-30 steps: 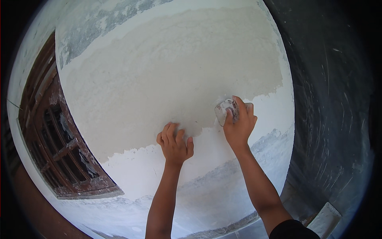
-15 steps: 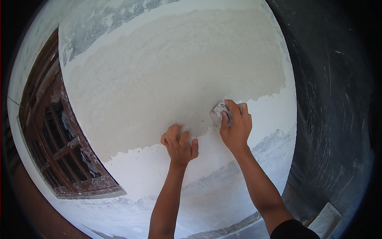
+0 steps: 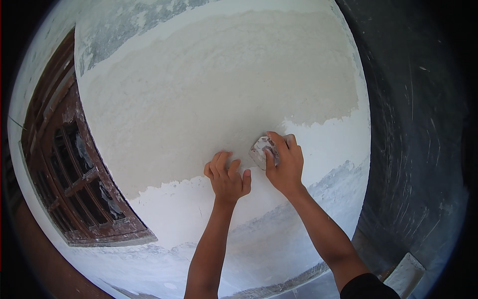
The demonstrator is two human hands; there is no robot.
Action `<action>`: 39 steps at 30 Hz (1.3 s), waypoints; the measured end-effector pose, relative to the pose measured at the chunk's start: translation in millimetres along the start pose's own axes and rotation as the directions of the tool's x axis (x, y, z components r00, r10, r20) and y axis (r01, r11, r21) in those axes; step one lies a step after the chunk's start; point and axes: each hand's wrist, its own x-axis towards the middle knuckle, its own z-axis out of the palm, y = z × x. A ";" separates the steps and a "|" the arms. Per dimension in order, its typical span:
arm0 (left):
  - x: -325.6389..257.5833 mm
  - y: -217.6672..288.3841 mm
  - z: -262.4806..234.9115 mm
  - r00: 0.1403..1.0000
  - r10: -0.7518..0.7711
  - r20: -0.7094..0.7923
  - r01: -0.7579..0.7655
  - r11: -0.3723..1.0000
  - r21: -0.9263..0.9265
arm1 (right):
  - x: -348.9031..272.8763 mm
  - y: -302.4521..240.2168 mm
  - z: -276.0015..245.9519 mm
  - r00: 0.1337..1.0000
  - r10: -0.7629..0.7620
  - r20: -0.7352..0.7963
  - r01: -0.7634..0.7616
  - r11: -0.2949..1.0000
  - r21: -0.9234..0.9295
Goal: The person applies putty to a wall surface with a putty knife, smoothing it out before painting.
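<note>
The small flat tool [image 3: 260, 150], smeared with white, lies up against the wall [image 3: 124, 65], at the ragged border between the beige area [image 3: 214, 89] and the white band [image 3: 326, 134]. Your right hand [image 3: 286, 165] has its grip closed on it, thumb on the near face.

Over the last 1 second you have brought the tool left and a little lower, so the gap between your 2 hands has narrowed. That seems to put the work on the stretch of border just beside your left hand [image 3: 229, 182]. That hand's grip is empty, its fingers spread and bent, the fingertips apparently resting on the beige; it is the nearest obstacle on the tool's left.

Farther out, a window [image 3: 79, 187] in a brown wooden frame bounds the wall on the left. To your right stands a dark surface [image 3: 413, 109], and a white-smeared board [image 3: 406, 276] sits low beside your black sleeve [image 3: 367, 288].
</note>
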 end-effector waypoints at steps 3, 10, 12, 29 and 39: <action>-3.0 -2.4 2.4 1.000 -0.009 0.022 0.009 1.000 -0.011 | 5.5 8.3 -10.1 0.949 0.127 -0.289 -0.175 0.973 -0.148; 1.7 16.9 -4.6 0.997 0.001 0.073 0.002 0.999 -0.038 | -8.9 1.6 -54.8 0.953 0.252 -0.167 -0.252 0.968 0.025; 2.2 36.7 -4.4 0.997 -0.020 0.079 0.029 0.994 -0.106 | -12.1 0.8 -72.6 0.948 0.280 -0.153 -0.280 0.960 0.020; 79.5 271.6 15.8 0.978 -0.177 0.114 0.205 0.682 -0.702 | -17.0 -20.1 -311.5 0.897 0.291 -0.332 -0.385 0.883 -0.269; 106.3 444.8 25.0 0.958 -0.209 0.198 0.273 0.444 -0.853 | -47.3 -9.4 -472.5 0.859 0.339 -0.384 -0.483 0.786 -0.385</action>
